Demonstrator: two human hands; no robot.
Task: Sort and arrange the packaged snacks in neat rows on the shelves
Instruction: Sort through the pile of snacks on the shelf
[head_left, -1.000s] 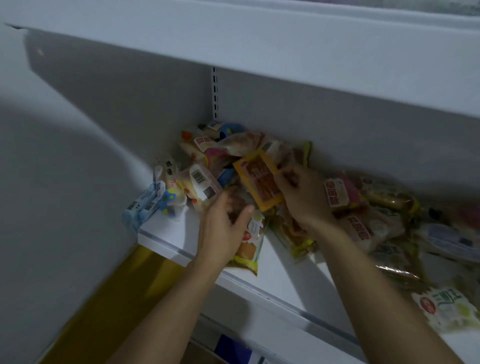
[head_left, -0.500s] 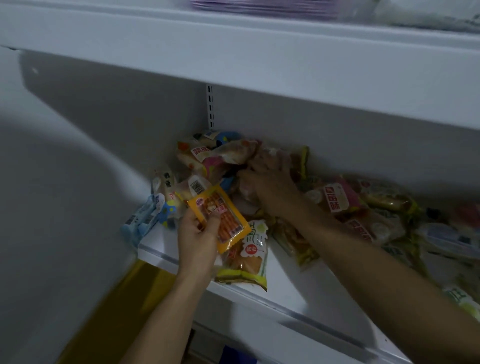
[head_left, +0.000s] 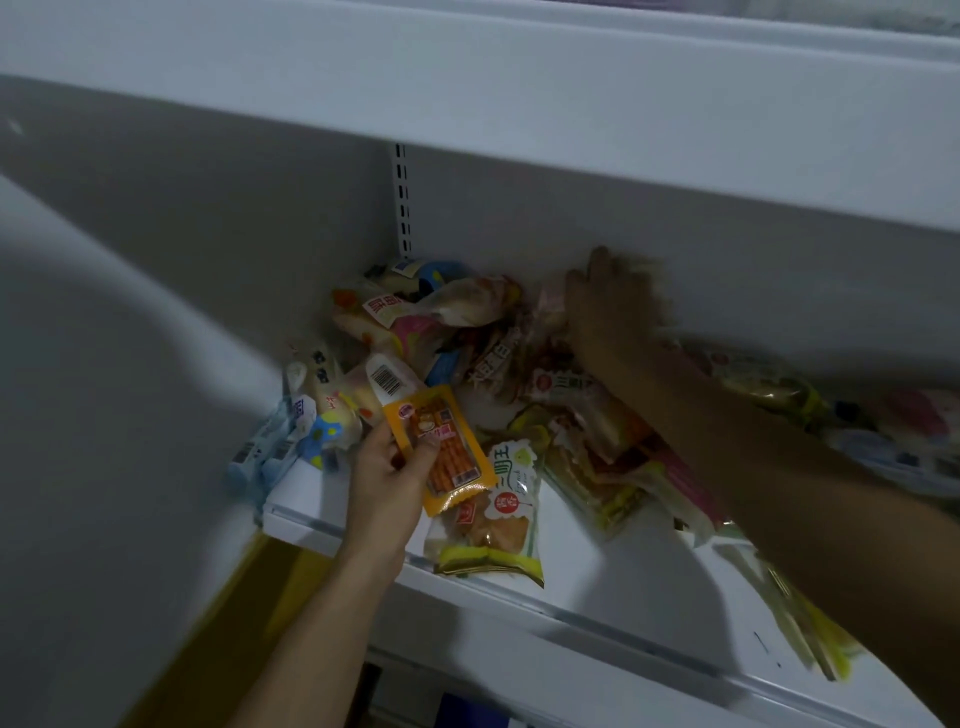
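While the left hand (head_left: 387, 488) pinched an orange packet (head_left: 441, 448) between thumb and fingers, the blurred right hand (head_left: 613, 306) reached into the snack pile (head_left: 467, 332), finger state indeterminable.

A heap of snack packets (head_left: 467, 332) is piled on the shelf (head_left: 597, 577) against the back wall (head_left: 727, 270), beyond the left hand (head_left: 387, 483) and to the left of the right hand (head_left: 613, 306). A sachet (head_left: 441, 449) is held in the left hand at the shelf's front edge, over a sandwich packet (head_left: 493, 525) lying just right of that hand. More packets (head_left: 623, 457) are spread beneath and to the right of the right forearm (head_left: 779, 467), and an upper shelf (head_left: 519, 93) is set above both hands.
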